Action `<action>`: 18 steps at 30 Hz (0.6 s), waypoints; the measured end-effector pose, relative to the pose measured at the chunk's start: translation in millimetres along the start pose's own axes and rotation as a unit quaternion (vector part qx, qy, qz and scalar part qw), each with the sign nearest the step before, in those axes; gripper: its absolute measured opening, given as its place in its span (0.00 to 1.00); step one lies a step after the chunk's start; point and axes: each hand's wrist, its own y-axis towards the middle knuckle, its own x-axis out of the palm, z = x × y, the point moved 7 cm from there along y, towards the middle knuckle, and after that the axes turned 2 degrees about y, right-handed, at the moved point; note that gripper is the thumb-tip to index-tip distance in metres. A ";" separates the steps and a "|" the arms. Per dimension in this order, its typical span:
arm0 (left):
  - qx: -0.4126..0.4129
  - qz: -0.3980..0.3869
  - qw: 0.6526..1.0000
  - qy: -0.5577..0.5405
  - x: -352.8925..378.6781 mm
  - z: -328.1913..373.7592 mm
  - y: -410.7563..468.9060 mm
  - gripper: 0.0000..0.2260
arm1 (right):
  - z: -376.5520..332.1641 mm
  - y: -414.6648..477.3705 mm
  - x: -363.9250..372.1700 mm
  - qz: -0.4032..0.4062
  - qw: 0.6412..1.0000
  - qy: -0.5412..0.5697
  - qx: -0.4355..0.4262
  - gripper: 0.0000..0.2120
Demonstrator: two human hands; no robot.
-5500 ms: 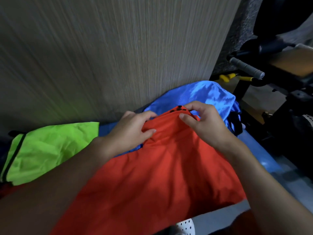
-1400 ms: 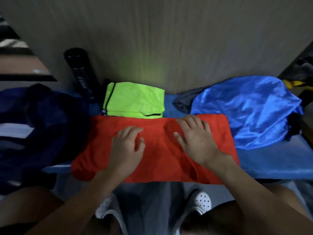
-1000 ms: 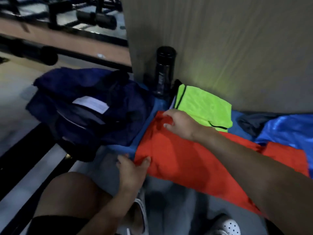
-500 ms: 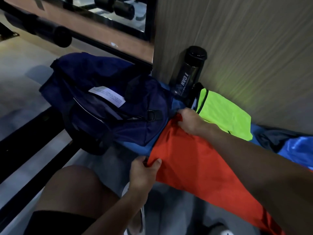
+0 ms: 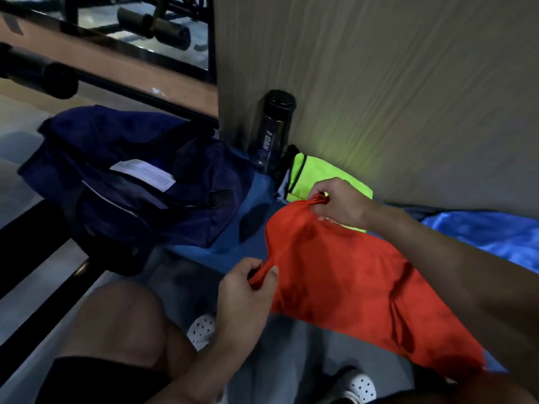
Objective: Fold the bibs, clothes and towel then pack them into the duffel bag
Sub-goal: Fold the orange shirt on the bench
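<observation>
Head camera is showing the left hand [image 5: 245, 287] and right hand [image 5: 338, 202] each pinching a bunched end corner of the red-orange fabric bib [image 5: 350, 281], which is lying on the blue padded bench [image 5: 250, 220], probably lifting that end to fold it over beside the navy fabric duffel bag [image 5: 122, 182].

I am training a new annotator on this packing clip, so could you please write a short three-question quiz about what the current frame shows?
1. True or false: both the left hand and the right hand pinch the orange-red fabric garment.
2. What stands by the wall beside the folded neon-green bib? A) black cylindrical bottle B) white mug C) yellow box
3. Fill in: the dark navy fabric duffel bag lies to the garment's ____.
Key: 1 true; 2 A; 3 left.
</observation>
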 end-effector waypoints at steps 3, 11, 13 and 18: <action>0.059 -0.043 0.997 0.040 30.1 18.4 -15.6 0.04 | 27.5 -20.1 -22.6 0.041 0.999 -0.016 -0.010 0.08; 0.147 -0.140 0.972 0.116 128.1 40.9 -46.3 0.06 | 129.7 -78.5 -56.7 0.102 0.994 -0.034 -0.011 0.09; 0.151 -0.157 0.967 0.129 151.5 38.5 -46.2 0.05 | 150.9 -85.5 -58.0 0.116 0.991 -0.062 -0.010 0.11; 0.136 -0.204 0.964 0.106 188.4 24.9 -40.6 0.08 | 194.1 -99.5 -38.8 0.071 0.990 -0.084 0.085 0.13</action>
